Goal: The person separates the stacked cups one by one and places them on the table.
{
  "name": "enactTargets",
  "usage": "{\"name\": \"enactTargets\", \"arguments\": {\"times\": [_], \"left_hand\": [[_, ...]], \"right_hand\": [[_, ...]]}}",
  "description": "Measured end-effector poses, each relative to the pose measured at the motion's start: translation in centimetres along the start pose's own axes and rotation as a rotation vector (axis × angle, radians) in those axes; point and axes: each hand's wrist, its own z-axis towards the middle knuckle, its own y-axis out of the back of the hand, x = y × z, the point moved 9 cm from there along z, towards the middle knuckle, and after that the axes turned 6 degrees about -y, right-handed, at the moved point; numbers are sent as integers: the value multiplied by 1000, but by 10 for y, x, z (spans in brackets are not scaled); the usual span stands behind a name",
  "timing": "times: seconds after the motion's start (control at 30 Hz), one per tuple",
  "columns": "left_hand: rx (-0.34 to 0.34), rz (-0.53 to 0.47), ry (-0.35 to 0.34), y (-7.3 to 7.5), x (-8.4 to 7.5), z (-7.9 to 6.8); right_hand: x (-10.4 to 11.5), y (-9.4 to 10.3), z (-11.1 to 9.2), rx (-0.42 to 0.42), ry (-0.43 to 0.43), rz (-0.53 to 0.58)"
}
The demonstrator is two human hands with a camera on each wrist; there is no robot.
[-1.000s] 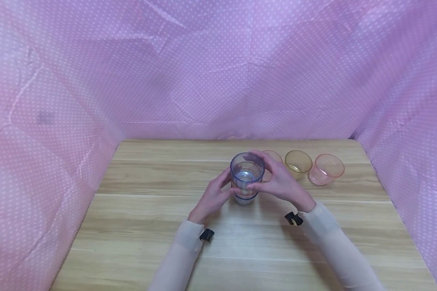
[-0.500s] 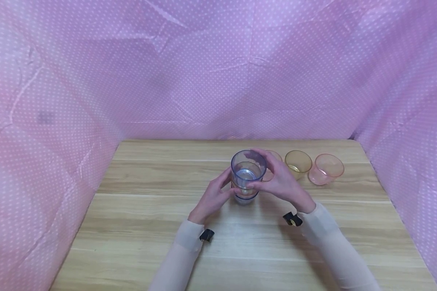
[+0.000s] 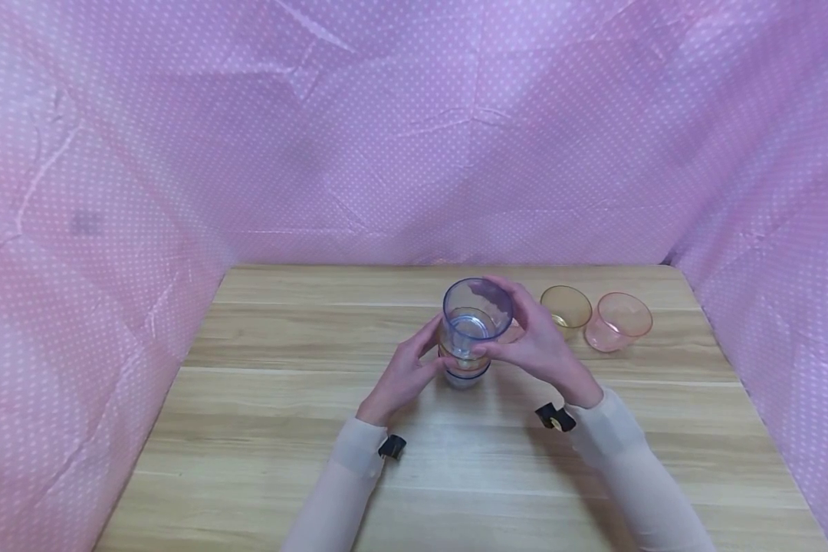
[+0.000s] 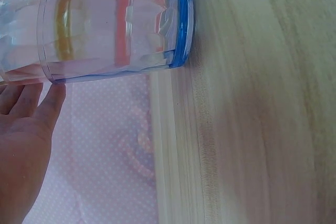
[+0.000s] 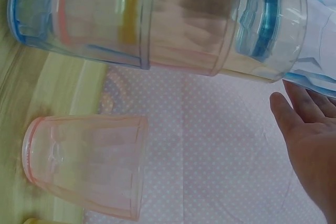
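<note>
A stack of clear tinted cups (image 3: 465, 377) stands upright on the wooden table, with a blue cup at the bottom and pink and yellow ones nested above. My left hand (image 3: 402, 377) holds the stack from the left, its fingertips against the cup walls in the left wrist view. My right hand (image 3: 537, 349) grips the topmost blue cup (image 3: 461, 328) near its rim. In the right wrist view, this blue cup's base (image 5: 265, 19) still sits inside the yellow cup, while its upper part sticks out. Some fingers are hidden behind the cups.
A yellow cup (image 3: 566, 307) and a pink cup (image 3: 619, 322) stand to the right on the table (image 3: 283, 429). Another pink cup (image 5: 86, 166) stands behind my right hand, mostly covered in the head view. Pink dotted cloth (image 3: 414, 153) surrounds the table.
My right hand has raised the top blue cup a little, shifting it slightly rightward and farther out of the stack. The left hand and the lower cups have stayed in place.
</note>
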Motion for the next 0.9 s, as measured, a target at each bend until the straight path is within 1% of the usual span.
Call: {"name": "enactTargets", "arguments": {"times": [0.1, 0.4, 0.53, 0.73, 0.9], "left_hand": [[2, -3, -9, 0, 0, 0], [1, -2, 11, 1, 2, 0], [7, -5, 11, 1, 2, 0], [13, -1, -3, 1, 2, 1], [11, -9, -34, 1, -1, 1]], "right_hand": [[2, 2, 0, -8, 16, 12], [16, 11, 0, -55, 83, 37], [20, 14, 0, -66, 93, 66], [23, 20, -2, -91, 93, 79], [27, 25, -5, -113, 94, 110]]}}
